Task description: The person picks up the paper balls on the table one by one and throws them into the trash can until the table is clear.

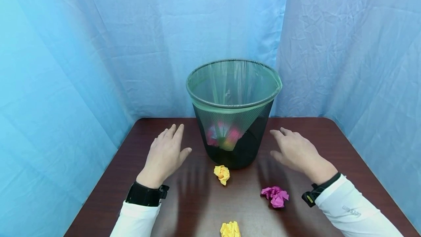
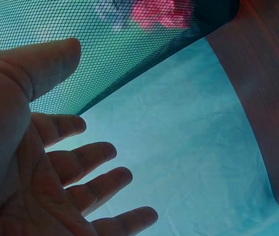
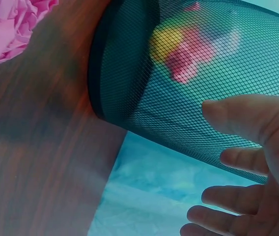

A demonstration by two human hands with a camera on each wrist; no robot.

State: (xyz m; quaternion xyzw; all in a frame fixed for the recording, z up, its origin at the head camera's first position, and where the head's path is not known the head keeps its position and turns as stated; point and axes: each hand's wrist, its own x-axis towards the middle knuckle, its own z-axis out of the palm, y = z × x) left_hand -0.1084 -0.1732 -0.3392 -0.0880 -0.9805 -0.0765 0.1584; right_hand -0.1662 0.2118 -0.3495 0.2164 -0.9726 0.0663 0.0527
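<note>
Left hand and right hand, both spread, flank the mesh wastebasket, its green liner lapped outward presumably to stay put.

2 hands | 1 bin | on 1 tbl: 2 ylw wads, 1 prpl wad

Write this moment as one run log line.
left hand: empty, beside bin | right hand: empty, beside bin | table: two yellow paper balls, one magenta paper ball
</note>
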